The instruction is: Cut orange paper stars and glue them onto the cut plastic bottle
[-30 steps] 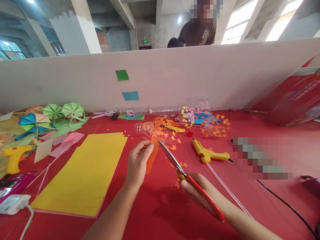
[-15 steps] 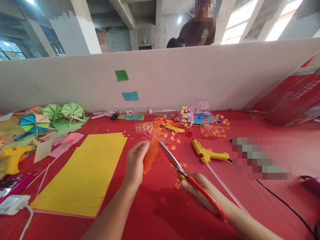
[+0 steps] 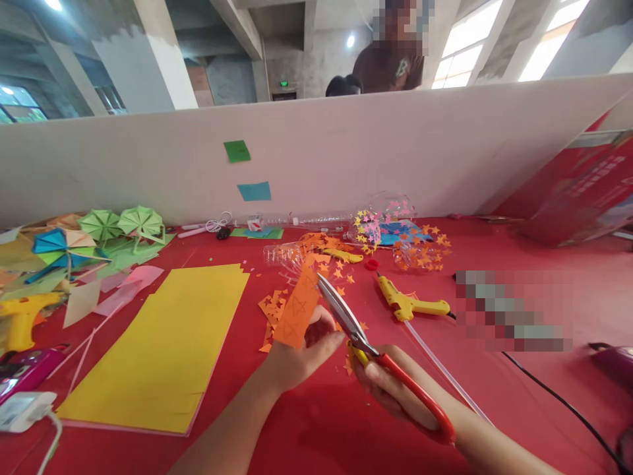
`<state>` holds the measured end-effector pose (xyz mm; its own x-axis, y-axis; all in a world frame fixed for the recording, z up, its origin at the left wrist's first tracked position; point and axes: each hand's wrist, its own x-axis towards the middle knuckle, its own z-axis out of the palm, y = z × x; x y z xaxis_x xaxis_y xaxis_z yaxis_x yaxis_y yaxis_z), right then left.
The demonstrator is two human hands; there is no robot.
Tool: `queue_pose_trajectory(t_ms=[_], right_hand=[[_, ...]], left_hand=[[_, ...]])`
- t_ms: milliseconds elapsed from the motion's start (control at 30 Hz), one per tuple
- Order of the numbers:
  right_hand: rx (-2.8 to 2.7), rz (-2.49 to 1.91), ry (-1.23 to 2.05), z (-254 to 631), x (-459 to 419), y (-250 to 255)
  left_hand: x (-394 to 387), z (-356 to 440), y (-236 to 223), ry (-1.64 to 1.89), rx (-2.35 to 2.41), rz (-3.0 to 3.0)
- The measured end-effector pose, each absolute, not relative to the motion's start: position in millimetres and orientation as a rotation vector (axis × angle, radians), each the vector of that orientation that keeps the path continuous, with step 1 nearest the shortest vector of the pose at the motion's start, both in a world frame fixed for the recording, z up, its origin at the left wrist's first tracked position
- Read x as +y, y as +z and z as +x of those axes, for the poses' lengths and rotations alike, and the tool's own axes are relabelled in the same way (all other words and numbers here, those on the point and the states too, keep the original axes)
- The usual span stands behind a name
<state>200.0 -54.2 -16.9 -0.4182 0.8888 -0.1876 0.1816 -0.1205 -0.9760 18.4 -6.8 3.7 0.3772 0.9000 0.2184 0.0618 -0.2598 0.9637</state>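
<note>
My left hand (image 3: pixel 301 353) is closed on an orange paper strip (image 3: pixel 298 309) with stars drawn on it, holding it upright just above the red table (image 3: pixel 316 422). My right hand (image 3: pixel 395 389) grips red-handled scissors (image 3: pixel 376 349), whose blades are slightly parted and point up-left beside the strip's right edge. Orange paper scraps (image 3: pixel 270 310) lie on the table just left of the strip.
Yellow paper sheets (image 3: pixel 168 343) lie at left. A yellow glue gun (image 3: pixel 408 303) with its cord lies right of the scissors. Clear plastic bottles with paper stars (image 3: pixel 390 231) stand behind. Folded paper fans (image 3: pixel 119 224) are at far left. A white partition (image 3: pixel 316 158) rises behind, with a person beyond it.
My left hand dropped lower and turned palm up, so the orange strip now shows its flat face with drawn stars. The scissors stay close beside it. Orange scraps have come into view.
</note>
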Motion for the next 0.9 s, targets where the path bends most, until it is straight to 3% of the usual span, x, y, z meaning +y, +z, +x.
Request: queue_pose_trajectory(t_ms=[300, 900], right_hand=[[-1.654, -1.284, 1.44, 195.4, -53.7, -10.7], [-1.855, -1.136, 1.515, 196.7, -53.9, -13.1]], left_hand=[[-3.0, 12.1, -7.4, 1.387, 0.98, 1.331], [9.5, 8.0, -13.6, 1.429, 1.069, 1.226]])
